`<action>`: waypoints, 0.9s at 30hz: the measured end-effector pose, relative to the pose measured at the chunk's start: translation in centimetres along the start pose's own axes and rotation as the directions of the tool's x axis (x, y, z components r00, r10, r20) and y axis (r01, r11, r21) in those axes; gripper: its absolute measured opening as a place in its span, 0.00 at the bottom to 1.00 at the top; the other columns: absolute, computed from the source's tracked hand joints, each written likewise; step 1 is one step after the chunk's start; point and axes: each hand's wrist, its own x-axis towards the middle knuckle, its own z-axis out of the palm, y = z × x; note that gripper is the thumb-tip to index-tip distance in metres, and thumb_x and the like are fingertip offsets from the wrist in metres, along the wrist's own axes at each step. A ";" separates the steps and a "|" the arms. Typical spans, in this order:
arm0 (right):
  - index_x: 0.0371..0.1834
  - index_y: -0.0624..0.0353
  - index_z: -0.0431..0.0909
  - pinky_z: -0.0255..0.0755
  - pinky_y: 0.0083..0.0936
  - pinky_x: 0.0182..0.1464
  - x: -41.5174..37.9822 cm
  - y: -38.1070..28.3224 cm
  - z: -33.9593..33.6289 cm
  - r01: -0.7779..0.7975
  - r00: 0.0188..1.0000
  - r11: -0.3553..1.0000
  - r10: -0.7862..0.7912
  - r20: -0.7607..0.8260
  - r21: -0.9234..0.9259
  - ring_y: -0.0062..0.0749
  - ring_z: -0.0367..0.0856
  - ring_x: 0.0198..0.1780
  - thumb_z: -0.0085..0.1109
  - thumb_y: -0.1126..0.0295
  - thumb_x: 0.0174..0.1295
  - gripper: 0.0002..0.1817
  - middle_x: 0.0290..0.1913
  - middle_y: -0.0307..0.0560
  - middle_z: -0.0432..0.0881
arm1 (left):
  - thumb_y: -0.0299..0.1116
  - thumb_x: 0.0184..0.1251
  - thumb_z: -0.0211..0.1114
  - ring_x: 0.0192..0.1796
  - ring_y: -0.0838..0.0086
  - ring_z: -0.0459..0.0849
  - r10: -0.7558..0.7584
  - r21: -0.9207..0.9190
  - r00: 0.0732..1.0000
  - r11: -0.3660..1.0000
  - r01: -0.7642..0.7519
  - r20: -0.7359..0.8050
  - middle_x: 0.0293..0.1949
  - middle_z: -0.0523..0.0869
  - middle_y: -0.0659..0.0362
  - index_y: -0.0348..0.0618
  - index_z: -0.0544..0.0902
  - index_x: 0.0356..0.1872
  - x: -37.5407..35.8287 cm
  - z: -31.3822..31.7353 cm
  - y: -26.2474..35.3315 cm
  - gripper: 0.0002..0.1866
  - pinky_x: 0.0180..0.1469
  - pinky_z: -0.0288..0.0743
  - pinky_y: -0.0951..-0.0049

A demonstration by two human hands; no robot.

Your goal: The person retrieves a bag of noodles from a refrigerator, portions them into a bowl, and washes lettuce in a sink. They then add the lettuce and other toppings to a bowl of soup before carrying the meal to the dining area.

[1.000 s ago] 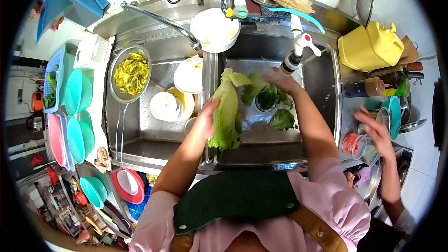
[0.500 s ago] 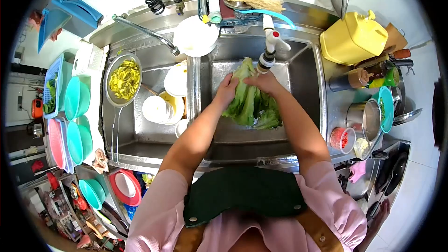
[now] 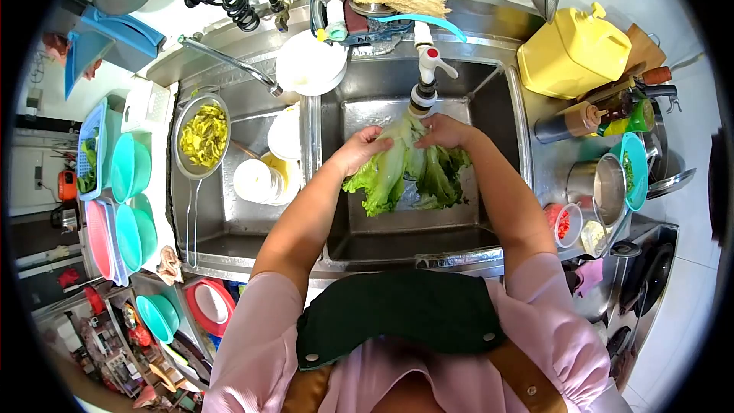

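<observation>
A stainless-steel double sink (image 3: pixel 501 118) fills the counter. A square yellow plastic jug (image 3: pixel 575 52) stands at its right rim. In the right basin, a bunch of green leafy lettuce (image 3: pixel 409 172) hangs under the white tap with a red dot (image 3: pixel 425 76). A round steel strainer of chopped yellow-green vegetables (image 3: pixel 202 134) sits over the left basin. The left hand (image 3: pixel 358 150) and right hand (image 3: pixel 447 131) each close on the lettuce's upper end, just apart.

I count two sink basins (image 3: pixel 489 241), two taps (image 3: pixel 423 69), one yellow jug (image 3: pixel 575 53), one strainer (image 3: pixel 200 136).
</observation>
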 end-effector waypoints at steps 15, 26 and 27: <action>0.40 0.61 0.75 0.67 0.23 0.43 1.9 2.9 2.1 -0.068 0.970 0.952 0.133 -0.204 0.298 0.26 0.74 0.40 0.64 0.67 0.42 0.20 0.38 0.44 0.78 | 0.25 0.49 0.61 0.48 0.69 0.73 0.039 -0.441 0.999 0.896 -0.043 -0.020 0.49 0.72 0.55 0.44 0.56 0.60 -1.2 1.2 1.5 0.35 0.48 0.68 0.68; 0.42 0.62 0.74 0.67 0.24 0.44 2.1 1.0 0.9 0.122 0.990 0.967 -0.104 -0.094 0.223 0.29 0.75 0.39 0.64 0.65 0.38 0.24 0.38 0.44 0.78 | 0.25 0.53 0.58 0.39 0.75 0.76 -0.002 -0.243 0.988 0.969 -0.037 -0.155 0.36 0.78 0.59 0.46 0.69 0.47 -0.2 -0.2 0.4 0.19 0.43 0.70 0.74; 0.42 0.62 0.74 0.67 0.24 0.44 2.6 1.7 0.9 0.125 0.990 0.967 -0.106 -0.093 0.222 0.29 0.75 0.39 0.64 0.65 0.38 0.24 0.38 0.44 0.78 | 0.25 0.53 0.57 0.38 0.75 0.76 -0.061 -0.335 0.994 0.942 0.027 -0.093 0.35 0.78 0.60 0.46 0.70 0.45 -0.2 -0.4 0.3 0.16 0.43 0.71 0.73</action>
